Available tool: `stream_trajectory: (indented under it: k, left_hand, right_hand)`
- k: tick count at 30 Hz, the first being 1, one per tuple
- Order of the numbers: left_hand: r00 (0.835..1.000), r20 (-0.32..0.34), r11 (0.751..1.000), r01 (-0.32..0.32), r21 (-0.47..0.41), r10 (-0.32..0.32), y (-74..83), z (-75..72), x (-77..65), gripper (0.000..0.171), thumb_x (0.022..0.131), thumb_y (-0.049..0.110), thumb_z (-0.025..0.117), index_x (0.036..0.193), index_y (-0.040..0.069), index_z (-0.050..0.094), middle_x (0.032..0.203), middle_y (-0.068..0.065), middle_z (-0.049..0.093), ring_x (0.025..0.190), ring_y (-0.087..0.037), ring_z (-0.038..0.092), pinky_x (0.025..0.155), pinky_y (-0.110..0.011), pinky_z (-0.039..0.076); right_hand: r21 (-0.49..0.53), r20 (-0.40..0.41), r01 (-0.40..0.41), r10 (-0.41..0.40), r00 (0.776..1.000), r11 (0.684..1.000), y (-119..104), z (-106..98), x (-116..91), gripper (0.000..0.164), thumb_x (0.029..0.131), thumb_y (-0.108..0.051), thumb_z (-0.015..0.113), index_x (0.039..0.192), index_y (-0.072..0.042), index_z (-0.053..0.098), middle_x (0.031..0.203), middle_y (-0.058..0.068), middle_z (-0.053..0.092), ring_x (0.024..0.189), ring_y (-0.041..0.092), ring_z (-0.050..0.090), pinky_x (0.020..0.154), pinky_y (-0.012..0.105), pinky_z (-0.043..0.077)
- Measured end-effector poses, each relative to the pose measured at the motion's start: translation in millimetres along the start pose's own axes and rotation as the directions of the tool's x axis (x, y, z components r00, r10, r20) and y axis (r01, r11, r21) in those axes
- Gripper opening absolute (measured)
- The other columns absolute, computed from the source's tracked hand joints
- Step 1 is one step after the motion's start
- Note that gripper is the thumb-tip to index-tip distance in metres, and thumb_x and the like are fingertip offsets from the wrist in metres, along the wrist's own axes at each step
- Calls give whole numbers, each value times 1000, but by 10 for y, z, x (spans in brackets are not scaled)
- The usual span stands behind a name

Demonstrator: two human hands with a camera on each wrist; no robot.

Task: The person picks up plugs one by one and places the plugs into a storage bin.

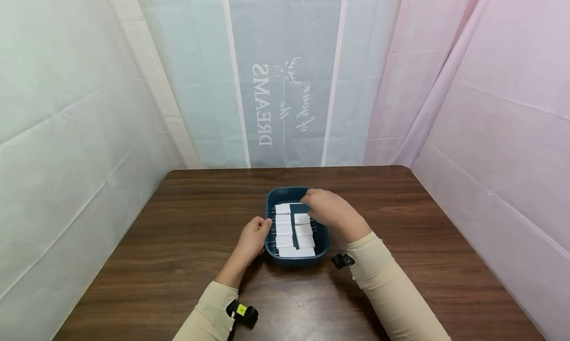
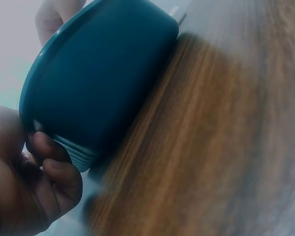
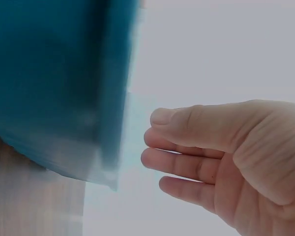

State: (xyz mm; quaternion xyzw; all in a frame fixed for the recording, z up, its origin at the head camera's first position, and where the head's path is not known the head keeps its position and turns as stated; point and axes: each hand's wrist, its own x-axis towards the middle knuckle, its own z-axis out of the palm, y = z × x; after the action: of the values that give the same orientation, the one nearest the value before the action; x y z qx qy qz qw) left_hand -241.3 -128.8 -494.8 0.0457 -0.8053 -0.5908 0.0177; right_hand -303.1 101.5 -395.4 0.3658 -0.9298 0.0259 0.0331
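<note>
A dark blue plastic basket (image 1: pixel 321 249) stands on the table, holding several white rectangular pieces (image 1: pixel 305 229) in two columns, with thin dark lines at their outer ends. One more white piece (image 1: pixel 285 252) lies across the near end. My left hand (image 1: pixel 255 236) grips the basket's left rim; in the left wrist view its fingers (image 2: pixel 61 172) curl at the ridged corner. Over the basket's far right part is my right hand (image 1: pixel 331 210). The right wrist view shows its fingers (image 3: pixel 182 164) nearly straight, thumb beside them, above rim height, with nothing visible between them.
The brown wooden table (image 1: pixel 200 197) spreads around the basket on all sides. Pale cloth curtains (image 1: pixel 80 108) hang at the left, right and back, the back one with white lettering. Both wrists wear small black cameras (image 1: pixel 342 261).
</note>
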Motion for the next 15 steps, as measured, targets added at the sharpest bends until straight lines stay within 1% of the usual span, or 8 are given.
stream_trajectory:
  k: [5, 7, 10, 15]
  left_hand:
    - [1000, 4, 1000, -1, -4, 1, -21, 22, 0, 33, 108, 35, 52, 92, 6, 52, 60, 0, 43, 42, -15, 41, 40, -24, 37]
    - [1000, 11, 1000, -1, -9, 1, -28, 36, 9, 34, 108, 36, 52, 91, 7, 52, 60, 0, 43, 42, -15, 41, 40, -25, 37]
    - [1000, 14, 1000, -7, -8, 7, -28, 33, 22, 34, 108, 36, 52, 91, 6, 52, 59, 0, 42, 41, -15, 40, 39, -25, 36]
    - [1000, 4, 1000, 3, 1, -3, -21, -17, 36, 33, 108, 35, 51, 93, 6, 52, 60, 0, 42, 41, -15, 40, 40, -25, 36]
  right_hand:
    - [-7, -3, 5, -5, 1000, 1000, 27, -84, -88, 34, 95, -12, 74, 127, -5, 69, 121, 10, 66, 111, 23, 66, 93, 39, 57]
    - [-10, 4, -8, 8, 1000, 1000, 54, -125, -129, 36, 95, -13, 74, 129, -4, 68, 122, 10, 65, 111, 24, 66, 94, 39, 57]
    - [-9, 0, -17, 17, 1000, 1000, 103, -177, -192, 37, 94, -13, 75, 129, -3, 68, 117, 11, 65, 107, 24, 67, 91, 40, 58]
    - [-12, -43, -22, 21, 999, 1000, 210, -173, -291, 24, 93, -9, 73, 117, -5, 73, 101, 7, 64, 91, 20, 65, 79, 38, 57]
